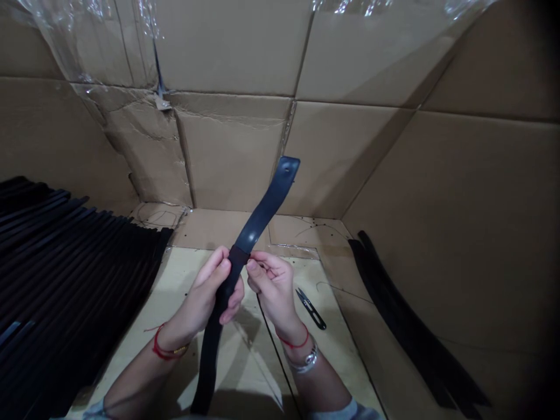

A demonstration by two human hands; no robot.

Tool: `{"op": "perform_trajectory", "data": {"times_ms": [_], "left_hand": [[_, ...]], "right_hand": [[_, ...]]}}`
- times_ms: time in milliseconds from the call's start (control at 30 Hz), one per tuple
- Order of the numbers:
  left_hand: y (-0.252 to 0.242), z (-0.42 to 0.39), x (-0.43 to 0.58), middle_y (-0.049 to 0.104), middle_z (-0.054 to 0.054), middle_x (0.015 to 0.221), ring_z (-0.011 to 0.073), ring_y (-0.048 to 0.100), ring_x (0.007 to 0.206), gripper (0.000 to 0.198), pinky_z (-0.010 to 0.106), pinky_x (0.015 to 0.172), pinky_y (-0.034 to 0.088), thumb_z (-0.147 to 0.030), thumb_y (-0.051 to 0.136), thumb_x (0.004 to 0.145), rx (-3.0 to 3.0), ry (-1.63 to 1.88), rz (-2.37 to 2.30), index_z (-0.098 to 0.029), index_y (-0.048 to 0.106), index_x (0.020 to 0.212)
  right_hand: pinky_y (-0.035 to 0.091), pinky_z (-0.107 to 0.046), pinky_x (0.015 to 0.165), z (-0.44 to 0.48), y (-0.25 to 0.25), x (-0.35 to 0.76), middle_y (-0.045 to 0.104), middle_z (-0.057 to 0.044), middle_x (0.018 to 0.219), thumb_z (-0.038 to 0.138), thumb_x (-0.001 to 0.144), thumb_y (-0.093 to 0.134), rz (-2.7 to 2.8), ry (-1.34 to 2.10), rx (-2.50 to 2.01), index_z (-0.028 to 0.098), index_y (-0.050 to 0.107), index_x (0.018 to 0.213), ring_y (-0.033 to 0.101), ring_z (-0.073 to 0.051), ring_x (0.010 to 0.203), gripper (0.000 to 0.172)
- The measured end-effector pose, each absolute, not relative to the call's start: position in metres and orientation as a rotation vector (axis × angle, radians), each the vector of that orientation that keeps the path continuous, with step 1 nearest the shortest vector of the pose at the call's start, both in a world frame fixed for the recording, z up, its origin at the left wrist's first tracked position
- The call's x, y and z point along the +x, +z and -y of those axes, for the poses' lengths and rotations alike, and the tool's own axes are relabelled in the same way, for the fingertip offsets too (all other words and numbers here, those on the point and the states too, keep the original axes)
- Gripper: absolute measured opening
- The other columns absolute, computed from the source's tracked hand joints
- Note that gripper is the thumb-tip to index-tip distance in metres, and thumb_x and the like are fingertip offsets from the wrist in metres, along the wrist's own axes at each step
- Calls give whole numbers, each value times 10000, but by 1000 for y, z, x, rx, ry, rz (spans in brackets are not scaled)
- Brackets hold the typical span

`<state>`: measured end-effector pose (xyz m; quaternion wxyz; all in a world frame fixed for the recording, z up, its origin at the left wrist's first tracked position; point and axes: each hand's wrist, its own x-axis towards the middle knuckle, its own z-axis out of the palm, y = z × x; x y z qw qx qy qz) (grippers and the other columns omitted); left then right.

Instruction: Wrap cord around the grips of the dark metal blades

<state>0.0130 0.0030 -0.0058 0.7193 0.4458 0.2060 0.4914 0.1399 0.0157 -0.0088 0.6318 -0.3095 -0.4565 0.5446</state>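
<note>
I hold a long black strap (pixel 262 213) upright over the table; its free end with a small hole points up and to the right, its other end runs down between my forearms. My left hand (pixel 205 297) is wrapped round the strap's middle, fingers closed on it. My right hand (pixel 271 283) is closed in a pinch at the strap's right edge, next to a dark band across it; a thin dark thread hangs below this hand.
A large stack of black straps (pixel 65 274) fills the left side. A small pair of thread snips (pixel 310 308) lies on the wooden table (pixel 245 350) beside my right wrist. More black straps (pixel 406 321) lean at the right. Cardboard walls (pixel 231 157) surround the workspace.
</note>
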Motion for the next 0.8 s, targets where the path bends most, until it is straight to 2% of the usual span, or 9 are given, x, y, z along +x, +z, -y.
{"op": "perform_trajectory", "data": {"times_ms": [100, 167, 267, 367, 433, 533, 667, 800], "left_hand": [[-16, -15, 12, 499, -95, 448, 60, 344, 221, 210, 110, 259, 234, -434, 401, 965, 927, 928, -267, -231, 423, 1015], [-21, -21, 13, 463, -92, 406, 70, 315, 201, 302, 134, 239, 238, -501, 381, 951, 928, 788, -224, -208, 454, 956], [-23, -25, 15, 532, -33, 463, 87, 431, 285, 479, 168, 300, 338, -643, 348, 904, 1063, 752, -410, -180, 466, 871], [-15, -19, 17, 574, -25, 604, 79, 519, 444, 435, 166, 430, 406, -613, 459, 882, 1291, 991, -709, -184, 461, 951], [-7, -12, 16, 532, -55, 603, 64, 484, 445, 340, 161, 432, 379, -536, 485, 906, 1398, 1067, -851, -198, 453, 921], [1, -3, 12, 511, -61, 593, 61, 454, 411, 307, 172, 397, 346, -488, 408, 952, 1436, 1007, -921, -203, 434, 841], [7, 4, 8, 523, -57, 613, 63, 462, 424, 289, 179, 411, 362, -464, 380, 969, 1435, 1009, -900, -202, 435, 860], [7, 5, 10, 527, -55, 599, 63, 460, 412, 275, 170, 398, 353, -463, 401, 962, 1339, 1028, -814, -202, 432, 882]], "right_hand": [[171, -174, 367, -21, -8, 145, 506, 60, 534, 396, 686, 809, 1049, 1483, -602, 178, 740, 1020, 237, -26, 404, 405], [206, -170, 367, -23, -7, 148, 566, 38, 560, 364, 667, 824, 1064, 1521, -582, 176, 761, 965, 296, -29, 404, 358], [354, -186, 417, -25, -5, 151, 692, -27, 699, 311, 649, 838, 1026, 1374, -670, 175, 773, 861, 487, -72, 481, 260], [444, -212, 487, -26, -4, 151, 715, -45, 737, 309, 657, 831, 991, 1206, -786, 170, 761, 832, 587, -120, 585, 235], [457, -221, 494, -24, -2, 150, 697, -38, 698, 321, 679, 814, 1020, 1166, -839, 160, 751, 824, 596, -132, 597, 226], [428, -212, 459, -18, 1, 150, 653, -20, 634, 328, 707, 791, 1062, 1187, -856, 149, 739, 795, 577, -127, 577, 205], [375, -193, 417, -11, 3, 152, 635, -13, 624, 308, 719, 784, 1067, 1212, -823, 151, 742, 791, 547, -108, 551, 178], [390, -199, 419, -11, 2, 151, 656, -17, 635, 312, 726, 775, 1053, 1192, -789, 167, 746, 806, 561, -115, 554, 168]]}}
